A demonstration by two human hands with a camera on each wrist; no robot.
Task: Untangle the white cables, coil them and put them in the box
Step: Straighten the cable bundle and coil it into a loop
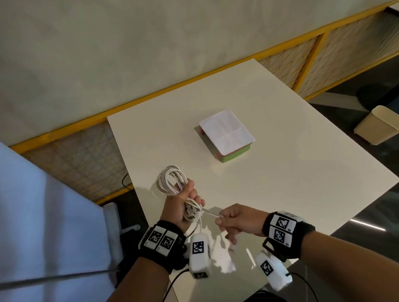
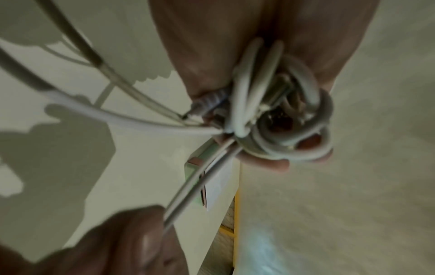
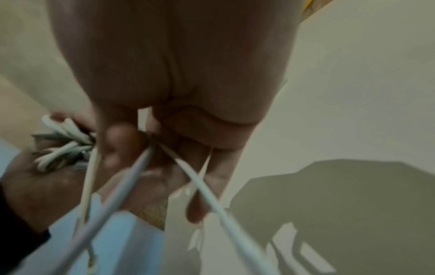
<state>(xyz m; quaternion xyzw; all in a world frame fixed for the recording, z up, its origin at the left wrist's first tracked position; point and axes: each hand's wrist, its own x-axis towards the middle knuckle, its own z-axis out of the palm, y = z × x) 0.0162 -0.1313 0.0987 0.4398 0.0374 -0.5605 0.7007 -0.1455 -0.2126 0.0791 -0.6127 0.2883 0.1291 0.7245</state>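
Dim, warm light; hard shadows on table point(image 1: 288, 168); wrist views blurred.

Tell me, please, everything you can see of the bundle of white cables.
The white cables form a loose coil of thin, smooth, round cord, held above the table, not in the box. The left hand grips the bundle at its middle; loops stick out above the fist. A strand runs to the right hand, which pinches it taut.
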